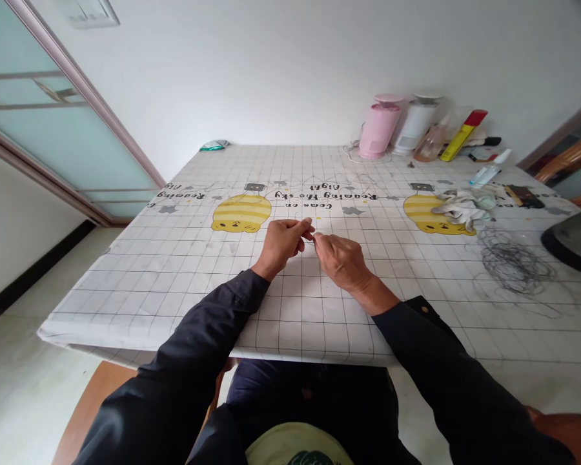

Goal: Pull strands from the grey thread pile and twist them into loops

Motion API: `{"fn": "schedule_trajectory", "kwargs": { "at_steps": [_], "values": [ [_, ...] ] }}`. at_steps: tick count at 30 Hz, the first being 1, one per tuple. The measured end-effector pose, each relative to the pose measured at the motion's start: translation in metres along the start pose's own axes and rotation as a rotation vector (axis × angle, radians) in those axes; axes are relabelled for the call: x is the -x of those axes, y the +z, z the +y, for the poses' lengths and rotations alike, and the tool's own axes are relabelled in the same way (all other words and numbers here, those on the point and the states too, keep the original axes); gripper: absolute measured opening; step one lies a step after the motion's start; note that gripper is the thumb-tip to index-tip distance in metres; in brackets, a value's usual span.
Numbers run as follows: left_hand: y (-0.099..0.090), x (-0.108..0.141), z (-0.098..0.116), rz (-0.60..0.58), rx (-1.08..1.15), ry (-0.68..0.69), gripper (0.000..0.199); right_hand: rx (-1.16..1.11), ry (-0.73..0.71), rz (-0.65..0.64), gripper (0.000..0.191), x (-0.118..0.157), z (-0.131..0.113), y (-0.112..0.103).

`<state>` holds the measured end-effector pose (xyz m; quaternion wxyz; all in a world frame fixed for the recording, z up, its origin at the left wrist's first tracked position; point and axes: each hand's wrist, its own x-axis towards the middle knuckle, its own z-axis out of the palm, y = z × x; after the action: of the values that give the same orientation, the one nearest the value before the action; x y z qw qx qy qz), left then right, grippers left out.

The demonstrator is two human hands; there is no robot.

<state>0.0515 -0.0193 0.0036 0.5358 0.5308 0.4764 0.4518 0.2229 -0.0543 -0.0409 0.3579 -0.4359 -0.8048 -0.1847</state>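
Observation:
My left hand [283, 242] is over the middle of the checked tablecloth, its thumb and fingers closed in a pinch. Just to its right, my right hand [341, 258] is closed too, thumb against curled fingers, its tips almost touching the left fingertips. A thin dark strand [310, 241] shows faintly in the narrow gap between them, held at both sides. Its ends are too fine to follow. Off to the right lies a loose tangle of similar dark strand [516, 261].
A crumpled whitish glove or cloth [465, 205] lies right of the hands. Behind it stand a pink cylinder [380, 129], a white cylinder [414, 126], a yellow tube with red cap [463, 135] and a clear bottle [490, 169]. A dark rounded object [574, 239] sits at the right edge.

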Motion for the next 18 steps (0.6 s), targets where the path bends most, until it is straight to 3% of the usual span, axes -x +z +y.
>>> {"fn": "schedule_trajectory", "kwargs": {
  "at_steps": [7, 18],
  "values": [
    [-0.006, 0.000, 0.001, -0.048, 0.126, -0.015, 0.018, -0.142, 0.158, -0.114, 0.034, 0.004, 0.000, 0.001],
    [-0.008, -0.003, 0.003, -0.068, 0.201, -0.072, 0.011, -0.137, 0.130, -0.121, 0.027, 0.012, -0.004, 0.010]
  ]
}}
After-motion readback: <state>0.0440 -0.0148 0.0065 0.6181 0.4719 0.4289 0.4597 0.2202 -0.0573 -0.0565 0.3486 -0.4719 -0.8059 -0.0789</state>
